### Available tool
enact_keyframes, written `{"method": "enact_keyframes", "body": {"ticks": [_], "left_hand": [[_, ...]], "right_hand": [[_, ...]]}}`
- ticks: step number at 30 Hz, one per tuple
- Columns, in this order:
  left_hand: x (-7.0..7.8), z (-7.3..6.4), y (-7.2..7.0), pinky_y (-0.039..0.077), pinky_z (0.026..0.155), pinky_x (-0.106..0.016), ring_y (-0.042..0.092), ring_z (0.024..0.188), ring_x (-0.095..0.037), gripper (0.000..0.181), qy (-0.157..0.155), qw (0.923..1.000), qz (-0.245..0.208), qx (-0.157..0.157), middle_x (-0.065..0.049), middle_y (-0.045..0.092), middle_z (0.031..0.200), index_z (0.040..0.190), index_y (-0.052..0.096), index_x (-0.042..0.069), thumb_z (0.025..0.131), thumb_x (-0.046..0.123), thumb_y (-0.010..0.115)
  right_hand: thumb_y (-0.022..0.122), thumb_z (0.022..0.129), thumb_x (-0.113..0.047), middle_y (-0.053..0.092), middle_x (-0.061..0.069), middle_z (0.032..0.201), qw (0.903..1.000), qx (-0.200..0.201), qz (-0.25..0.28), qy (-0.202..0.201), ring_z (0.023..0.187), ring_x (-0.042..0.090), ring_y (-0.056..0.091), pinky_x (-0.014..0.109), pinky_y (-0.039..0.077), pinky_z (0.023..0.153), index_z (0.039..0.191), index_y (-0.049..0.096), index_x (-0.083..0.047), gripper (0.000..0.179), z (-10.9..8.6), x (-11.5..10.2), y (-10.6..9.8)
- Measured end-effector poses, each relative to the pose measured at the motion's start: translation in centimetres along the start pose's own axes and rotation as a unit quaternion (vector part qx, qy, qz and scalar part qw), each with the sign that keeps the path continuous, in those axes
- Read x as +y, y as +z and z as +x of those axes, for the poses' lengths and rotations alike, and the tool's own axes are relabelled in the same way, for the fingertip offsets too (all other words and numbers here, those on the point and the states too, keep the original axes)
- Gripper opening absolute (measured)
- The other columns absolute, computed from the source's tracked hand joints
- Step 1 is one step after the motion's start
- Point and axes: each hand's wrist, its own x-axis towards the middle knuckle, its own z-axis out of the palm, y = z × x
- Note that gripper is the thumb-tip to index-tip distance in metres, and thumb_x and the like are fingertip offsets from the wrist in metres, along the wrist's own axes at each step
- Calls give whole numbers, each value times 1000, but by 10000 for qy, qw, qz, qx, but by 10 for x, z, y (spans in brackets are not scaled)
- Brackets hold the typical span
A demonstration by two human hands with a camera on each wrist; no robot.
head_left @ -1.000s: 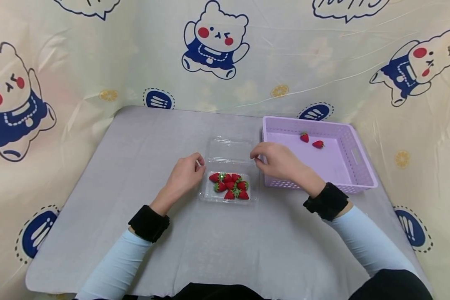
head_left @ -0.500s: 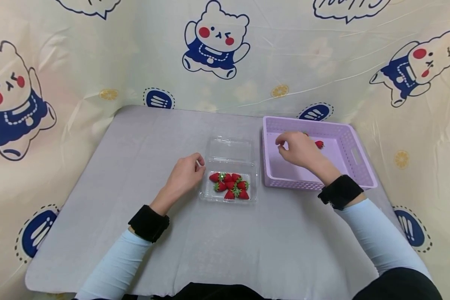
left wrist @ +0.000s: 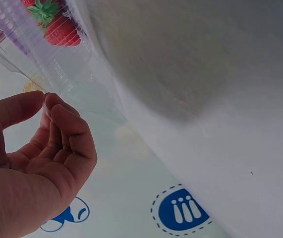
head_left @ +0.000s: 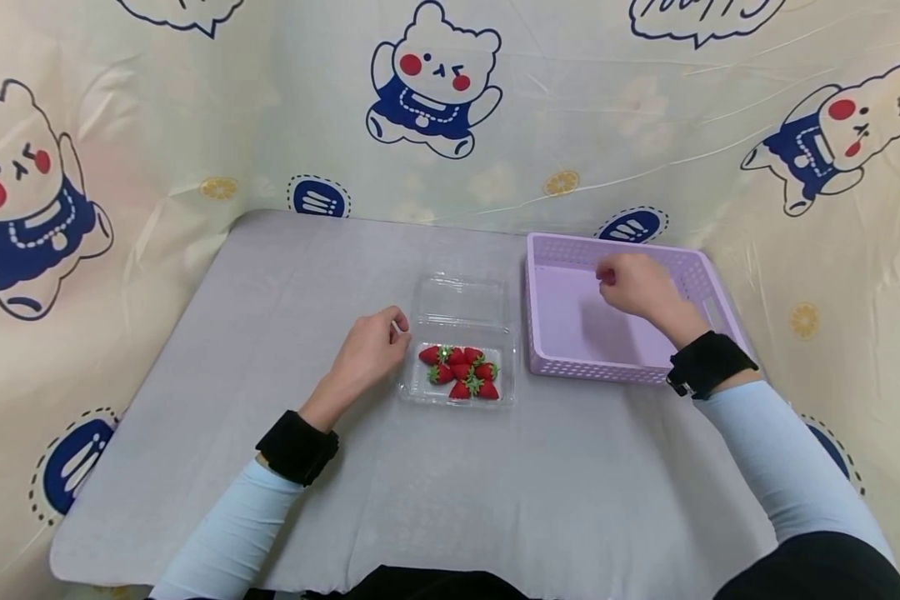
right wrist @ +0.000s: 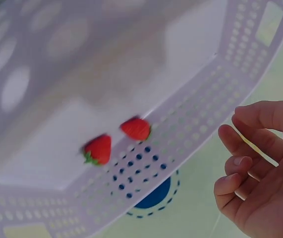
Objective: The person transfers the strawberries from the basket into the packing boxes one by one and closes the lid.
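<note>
In the head view, a clear plastic clamshell box [head_left: 457, 333] lies with its lid laid back, several strawberries [head_left: 460, 372] in its near half. My left hand [head_left: 371, 350] is at the box's left side, thumb and index fingertips together; the left wrist view shows them pinching the plastic edge. Over the lilac basket [head_left: 562, 367] hangs my right hand [head_left: 637, 287], fingers loosely bent and holding nothing. Two strawberries, one left [right wrist: 97, 149] and one right [right wrist: 136, 128], lie on the basket floor in the right wrist view; in the head view that hand mostly hides them.
A grey cloth [head_left: 390, 492] covers the table. The basket stands right of the box, with a narrow gap between them. Behind the table hangs a pale printed curtain [head_left: 285, 100].
My right hand has moved right from beside the box to above the basket's strawberries, now covering them in the head view. The left hand and the box have stayed in place.
</note>
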Motion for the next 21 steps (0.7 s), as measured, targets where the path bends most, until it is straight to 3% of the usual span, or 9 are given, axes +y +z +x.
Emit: {"method": "enact_keyframes", "body": {"ticks": [11, 15, 21], "left_hand": [[0, 0, 1, 45, 58, -33, 54, 63, -22, 8, -23, 10000, 19, -47, -7, 58, 73, 105, 64, 5, 101, 11, 67], [1, -1, 1, 45, 58, -33, 54, 63, -22, 8, -38, 10000, 20, -55, -8, 58, 73, 105, 64, 5, 101, 10, 67], [1, 0, 1, 45, 59, -33, 53, 64, -22, 7, -26, 10000, 36, -16, -7, 58, 73, 104, 64, 5, 101, 10, 68]], "right_hand": [[67, 88, 1, 69, 23, 98, 9967, -558, -25, 582, 80, 36, 60, 48, 52, 72, 108, 72, 7, 21, 5, 28, -6], [70, 87, 2, 69, 24, 97, 9953, -728, -256, 578, 78, 36, 60, 49, 51, 72, 105, 72, 8, 19, 6, 38, -6], [76, 87, 0, 71, 30, 105, 9919, -921, -709, 503, 80, 38, 63, 56, 54, 81, 105, 73, 9, 21, 9, 48, -5]]}}
